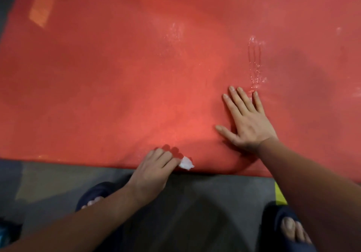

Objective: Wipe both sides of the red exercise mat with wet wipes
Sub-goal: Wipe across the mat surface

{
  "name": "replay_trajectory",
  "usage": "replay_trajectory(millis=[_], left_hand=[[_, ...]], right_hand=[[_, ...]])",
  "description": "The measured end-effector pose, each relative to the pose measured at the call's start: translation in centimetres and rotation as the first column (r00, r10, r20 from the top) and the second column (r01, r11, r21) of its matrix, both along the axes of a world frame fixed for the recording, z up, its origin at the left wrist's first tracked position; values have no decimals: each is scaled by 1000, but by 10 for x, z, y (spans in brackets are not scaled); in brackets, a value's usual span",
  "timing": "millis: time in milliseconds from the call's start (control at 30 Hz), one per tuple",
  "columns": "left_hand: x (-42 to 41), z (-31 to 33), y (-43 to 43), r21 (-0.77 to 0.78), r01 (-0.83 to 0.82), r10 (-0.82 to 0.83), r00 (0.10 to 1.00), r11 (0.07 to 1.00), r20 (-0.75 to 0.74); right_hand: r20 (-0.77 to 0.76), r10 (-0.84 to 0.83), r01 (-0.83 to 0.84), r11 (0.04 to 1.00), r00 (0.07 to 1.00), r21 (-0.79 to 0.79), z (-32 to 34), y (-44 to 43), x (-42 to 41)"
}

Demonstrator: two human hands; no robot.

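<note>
The left hand (154, 165) curls its fingers around a crumpled white wet wipe (186, 163), pressing it at the near edge of the red exercise mat (117, 75). The right hand (247, 122) lies flat on the mat with its fingers spread, palm down. Wet streaks (255, 60) glisten just beyond its fingertips. The mat lies unrolled on the grey floor (205, 203). 2 feet in dark sandals (281, 222) stand near the mat's edge, beside a yellow floor line (279, 193).

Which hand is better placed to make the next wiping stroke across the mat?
Left. The left hand grips the wet wipe at the near edge of the red mat; the right hand lies flat and empty on it, seemingly steadying it.
</note>
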State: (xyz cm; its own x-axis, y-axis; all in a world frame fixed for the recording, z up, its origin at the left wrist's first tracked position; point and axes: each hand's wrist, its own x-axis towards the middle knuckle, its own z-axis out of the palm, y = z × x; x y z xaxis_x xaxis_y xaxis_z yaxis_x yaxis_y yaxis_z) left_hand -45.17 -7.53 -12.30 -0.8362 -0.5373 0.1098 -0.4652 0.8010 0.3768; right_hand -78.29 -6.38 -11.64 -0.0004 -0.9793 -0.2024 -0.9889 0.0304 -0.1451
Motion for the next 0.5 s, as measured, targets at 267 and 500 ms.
replay_trajectory(millis=[267, 500], left_hand=[[-71, 3, -58, 15, -68, 69, 996, 998, -51], [-68, -4, -42, 60, -139, 144, 984, 989, -100]], right_hand=[[-15, 22, -24, 991, 1000, -133, -11, -1, -4], [-14, 6, -9, 985, 1000, -170, -16, 0, -8]])
